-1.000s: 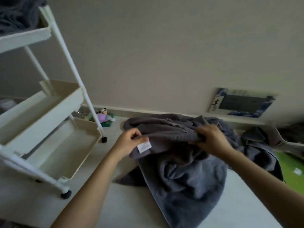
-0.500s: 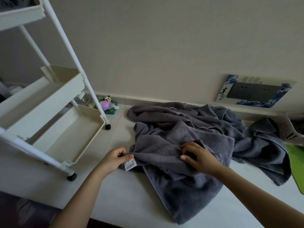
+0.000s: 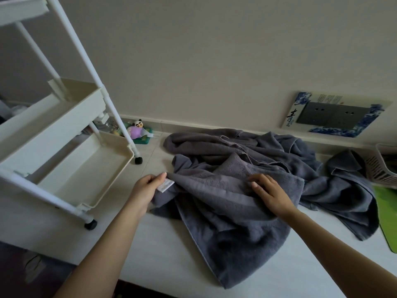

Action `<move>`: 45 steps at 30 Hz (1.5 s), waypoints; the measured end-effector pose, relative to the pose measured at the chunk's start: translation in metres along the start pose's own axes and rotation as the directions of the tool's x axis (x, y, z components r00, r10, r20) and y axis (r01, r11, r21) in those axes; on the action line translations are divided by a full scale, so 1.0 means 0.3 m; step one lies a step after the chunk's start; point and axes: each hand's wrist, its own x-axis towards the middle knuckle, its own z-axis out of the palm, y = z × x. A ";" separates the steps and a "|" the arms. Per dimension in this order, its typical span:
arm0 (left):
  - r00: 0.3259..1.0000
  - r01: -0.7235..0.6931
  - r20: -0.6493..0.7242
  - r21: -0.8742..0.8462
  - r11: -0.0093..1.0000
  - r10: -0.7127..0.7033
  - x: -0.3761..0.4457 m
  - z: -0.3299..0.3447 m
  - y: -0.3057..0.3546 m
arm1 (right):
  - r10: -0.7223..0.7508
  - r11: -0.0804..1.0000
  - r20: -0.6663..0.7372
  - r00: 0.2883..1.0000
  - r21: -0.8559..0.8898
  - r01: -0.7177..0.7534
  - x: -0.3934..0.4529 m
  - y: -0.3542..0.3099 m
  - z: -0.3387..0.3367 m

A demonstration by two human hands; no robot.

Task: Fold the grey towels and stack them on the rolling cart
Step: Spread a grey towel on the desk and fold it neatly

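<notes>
A pale tiled floor [image 3: 163,250] carries everything. A heap of crumpled grey towels [image 3: 247,168] lies spread across its middle. To the left stands a white rolling cart [image 3: 71,168] on black casters. By the wall sits a small panda toy [image 3: 137,129]. At the right edge lie a green mat [image 3: 386,211] and a pink basket [image 3: 380,168].

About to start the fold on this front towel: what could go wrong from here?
1. The front towel lies partly over the grey pile; pulling it may drag the others along.
2. The left hand pinches only the corner by the white label, which could slip.
3. The towel's near edge reaches the front edge of the white surface and may slide off.
</notes>
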 end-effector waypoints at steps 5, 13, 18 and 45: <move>0.995 0.075 -0.050 -0.205 0.976 -0.087 0.078 0.070 0.081 | 0.066 0.894 0.267 0.961 0.412 -0.176 -0.040 -0.030 -0.111; 0.998 0.057 0.039 -0.191 0.980 -0.051 0.122 0.109 0.132 | 0.170 0.917 0.405 0.898 0.268 -0.295 -0.026 -0.048 -0.222; 0.981 -0.039 0.189 -0.042 0.998 0.046 0.081 0.030 0.207 | 0.183 0.925 0.053 0.982 0.328 -0.190 0.024 -0.119 -0.342; 0.482 -0.868 -0.054 0.108 0.485 0.875 -0.201 0.127 1.313 | -0.297 0.954 -0.868 0.398 -0.285 0.092 -0.009 -0.743 -1.183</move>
